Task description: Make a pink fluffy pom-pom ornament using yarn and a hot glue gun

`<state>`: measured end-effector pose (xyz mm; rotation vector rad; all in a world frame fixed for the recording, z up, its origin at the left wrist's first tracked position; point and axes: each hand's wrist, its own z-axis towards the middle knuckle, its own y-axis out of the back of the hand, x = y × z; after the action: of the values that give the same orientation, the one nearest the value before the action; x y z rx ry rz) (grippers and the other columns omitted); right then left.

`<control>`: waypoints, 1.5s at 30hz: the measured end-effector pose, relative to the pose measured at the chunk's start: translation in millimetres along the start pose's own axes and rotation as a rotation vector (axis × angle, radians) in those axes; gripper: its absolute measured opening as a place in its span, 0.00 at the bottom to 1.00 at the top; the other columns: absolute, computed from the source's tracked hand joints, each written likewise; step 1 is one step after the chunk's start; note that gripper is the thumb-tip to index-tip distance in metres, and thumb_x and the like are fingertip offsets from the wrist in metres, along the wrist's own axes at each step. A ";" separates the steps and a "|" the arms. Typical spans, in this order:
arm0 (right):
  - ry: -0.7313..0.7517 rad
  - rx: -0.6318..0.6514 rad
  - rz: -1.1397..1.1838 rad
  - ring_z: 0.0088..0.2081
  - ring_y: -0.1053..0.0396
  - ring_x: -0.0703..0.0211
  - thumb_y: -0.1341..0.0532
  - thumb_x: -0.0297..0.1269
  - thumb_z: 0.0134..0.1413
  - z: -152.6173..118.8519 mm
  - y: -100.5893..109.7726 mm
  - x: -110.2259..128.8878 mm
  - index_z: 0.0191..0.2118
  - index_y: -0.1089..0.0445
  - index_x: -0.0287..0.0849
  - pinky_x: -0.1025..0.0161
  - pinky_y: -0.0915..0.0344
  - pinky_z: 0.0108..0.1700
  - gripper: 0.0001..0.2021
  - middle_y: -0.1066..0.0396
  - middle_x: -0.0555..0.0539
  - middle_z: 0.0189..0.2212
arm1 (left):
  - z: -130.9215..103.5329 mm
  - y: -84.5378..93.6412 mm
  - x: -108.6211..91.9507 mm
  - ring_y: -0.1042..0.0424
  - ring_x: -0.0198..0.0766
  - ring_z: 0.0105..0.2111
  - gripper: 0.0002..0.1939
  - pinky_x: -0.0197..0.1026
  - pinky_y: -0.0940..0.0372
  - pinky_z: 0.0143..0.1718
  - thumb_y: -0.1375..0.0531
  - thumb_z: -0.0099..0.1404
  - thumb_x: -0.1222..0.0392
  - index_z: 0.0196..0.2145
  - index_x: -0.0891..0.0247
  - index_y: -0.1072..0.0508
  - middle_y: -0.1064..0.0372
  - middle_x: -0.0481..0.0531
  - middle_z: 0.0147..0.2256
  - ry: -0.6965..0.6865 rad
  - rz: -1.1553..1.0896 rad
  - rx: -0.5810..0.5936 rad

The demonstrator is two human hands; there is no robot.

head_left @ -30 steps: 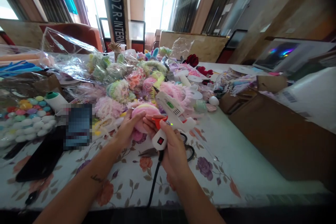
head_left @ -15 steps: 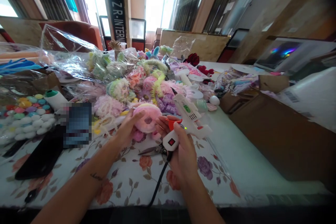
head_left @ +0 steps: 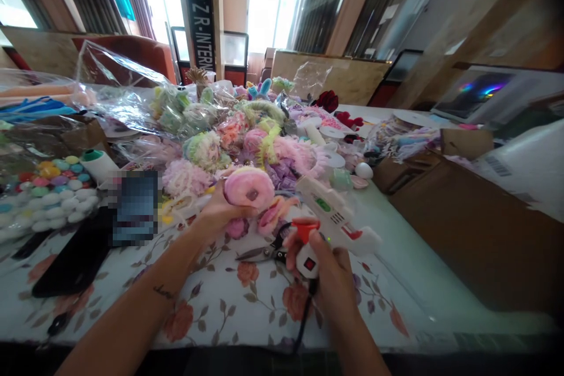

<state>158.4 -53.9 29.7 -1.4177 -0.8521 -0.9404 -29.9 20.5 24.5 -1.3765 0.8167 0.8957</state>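
Observation:
A fluffy pink ring (head_left: 259, 181) is in my left hand (head_left: 222, 205), my fingers behind it and my thumb along its lower edge. My right hand (head_left: 328, 264) is wrapped round the handle of a white glue gun (head_left: 328, 205) with an orange-red trigger; its nozzle end points up and to the left. A black cable hangs from the handle. Scissors (head_left: 259, 254) lie on the flowered cloth between my hands. A pink and orange fluffy piece (head_left: 272, 215) lies just below the ring.
Behind my hands is a heap of fluffy pastel pieces (head_left: 233, 129) and clear plastic wrap. Pompoms (head_left: 53, 200), a thread spool (head_left: 97, 165) and a black phone-like object (head_left: 70, 264) are at the left. A cardboard box (head_left: 467, 229) stands at the right.
My right hand has moved right and down with the glue gun, away from the ring. My left hand has tilted the ring, with my thumb now under its lower edge.

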 end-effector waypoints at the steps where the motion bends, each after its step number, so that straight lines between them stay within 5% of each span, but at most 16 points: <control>1: -0.018 0.010 -0.030 0.20 0.29 0.59 0.29 0.49 0.51 -2.9 4.8 -1.2 0.45 0.23 0.45 0.65 0.35 0.18 0.19 0.22 0.49 0.26 | 0.4 0.1 -1.1 0.25 0.47 0.47 0.51 0.45 0.32 0.51 0.23 0.35 0.71 0.59 0.57 0.30 0.24 0.53 0.44 -0.016 0.024 0.007; 6: -0.150 0.046 -0.124 0.14 0.37 0.62 0.28 0.54 0.49 -15.3 14.0 -10.2 0.44 0.22 0.44 0.67 0.41 0.12 0.21 0.27 0.51 0.19 | 1.0 -3.1 -7.2 0.26 0.43 0.45 0.35 0.41 0.32 0.47 0.26 0.51 0.58 0.57 0.56 0.29 0.25 0.51 0.42 -0.018 0.018 0.018; 15: -0.181 0.031 -0.328 0.12 0.46 0.71 0.32 0.62 0.52 -26.5 5.1 -18.7 0.38 0.25 0.41 0.74 0.49 0.13 0.25 0.35 0.54 0.14 | -0.7 -6.6 -6.3 0.27 0.40 0.41 0.30 0.38 0.32 0.41 0.27 0.52 0.56 0.53 0.55 0.27 0.25 0.49 0.41 -0.062 0.055 -0.063; 22: -0.165 0.058 -0.234 0.11 0.47 0.72 0.33 0.59 0.56 -24.0 9.4 -21.0 0.38 0.26 0.40 0.74 0.51 0.13 0.23 0.34 0.54 0.15 | -0.3 -4.4 -5.8 0.27 0.42 0.45 0.29 0.40 0.32 0.46 0.28 0.54 0.50 0.52 0.58 0.27 0.25 0.51 0.44 -0.001 0.186 -0.060; 28: -0.272 0.169 0.090 0.11 0.47 0.70 0.36 0.57 0.58 -16.5 20.1 -14.2 0.44 0.25 0.40 0.70 0.42 0.13 0.22 0.28 0.52 0.18 | 5.5 4.2 -10.5 0.28 0.49 0.50 0.28 0.46 0.33 0.51 0.31 0.55 0.43 0.49 0.61 0.26 0.25 0.56 0.49 0.019 0.491 0.035; 31: -0.313 0.186 0.197 0.10 0.46 0.70 0.36 0.55 0.60 -12.7 28.4 -14.4 0.46 0.25 0.42 0.69 0.39 0.14 0.20 0.26 0.51 0.21 | 8.7 11.2 -11.5 0.28 0.51 0.51 0.32 0.50 0.34 0.55 0.34 0.57 0.39 0.53 0.59 0.28 0.27 0.57 0.52 -0.086 0.737 0.023; 34: -0.297 0.210 0.251 0.09 0.46 0.71 0.35 0.53 0.60 -9.5 34.5 -17.6 0.45 0.25 0.43 0.69 0.37 0.14 0.18 0.25 0.52 0.22 | 10.3 17.8 -13.1 0.28 0.54 0.49 0.37 0.58 0.35 0.55 0.35 0.57 0.35 0.58 0.59 0.29 0.29 0.61 0.54 -0.200 1.038 -0.195; 37: -0.299 0.219 0.250 0.10 0.45 0.72 0.35 0.51 0.60 -8.1 36.4 -19.9 0.45 0.24 0.42 0.71 0.41 0.13 0.17 0.24 0.51 0.23 | 8.5 18.8 -13.1 0.28 0.53 0.47 0.28 0.57 0.33 0.51 0.36 0.62 0.40 0.52 0.61 0.25 0.28 0.62 0.51 -0.519 1.179 -0.357; 41: -0.291 0.233 0.285 0.10 0.47 0.71 0.34 0.51 0.59 -9.8 36.2 -21.5 0.49 0.26 0.42 0.70 0.42 0.11 0.20 0.23 0.51 0.24 | -0.8 7.2 -6.5 0.27 0.43 0.40 0.06 0.47 0.32 0.44 0.37 0.68 0.57 0.36 0.60 0.21 0.25 0.53 0.36 -1.038 1.114 -0.252; 45: -0.306 0.236 0.307 0.10 0.45 0.71 0.34 0.50 0.60 -14.5 37.0 -20.9 0.49 0.26 0.41 0.69 0.39 0.14 0.19 0.23 0.50 0.25 | -12.0 -8.4 3.6 0.28 0.40 0.36 0.01 0.45 0.31 0.41 0.33 0.65 0.61 0.35 0.59 0.20 0.25 0.50 0.32 -1.167 1.108 -0.119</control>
<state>182.5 -70.1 -4.6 -1.4526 -0.9040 -0.3822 -20.4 8.7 24.6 -0.1708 0.5141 2.2960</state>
